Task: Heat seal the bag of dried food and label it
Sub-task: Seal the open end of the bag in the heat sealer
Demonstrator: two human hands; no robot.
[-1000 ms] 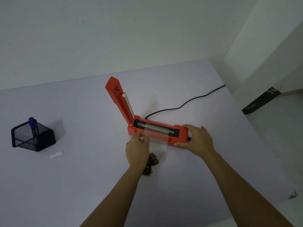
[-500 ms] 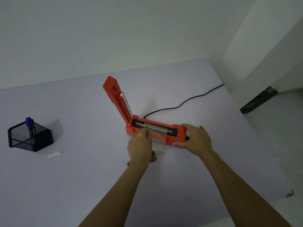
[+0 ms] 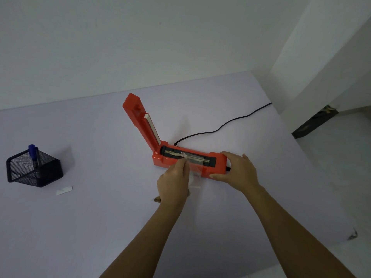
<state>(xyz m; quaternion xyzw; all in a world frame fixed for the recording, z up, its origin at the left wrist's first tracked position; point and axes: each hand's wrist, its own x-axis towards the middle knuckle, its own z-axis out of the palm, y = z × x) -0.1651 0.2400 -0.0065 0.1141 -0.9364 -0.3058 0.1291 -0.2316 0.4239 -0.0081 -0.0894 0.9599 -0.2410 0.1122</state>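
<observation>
Since earlier, left hand (image 3: 174, 182) is sliding the pinched clear bag (image 3: 193, 176) onto the open red sealer (image 3: 188, 159) — right hand (image 3: 239, 171) is clasping the sealer's right end.

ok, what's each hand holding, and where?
Left hand pinches the clear bag at its open top edge, over the sealing strip. Right hand grips the red heat sealer's right end.

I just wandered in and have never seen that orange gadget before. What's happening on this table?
A person is getting ready to heat seal a clear bag of dried food. The left hand lays the bag's open top across the sealing strip of the orange heat sealer, whose lid stands raised, so nothing is sealed yet. The right hand steadies the sealer's right end. Off to the left, a mesh pen holder holds a blue marker, with a small white label lying beside it on the table.
</observation>
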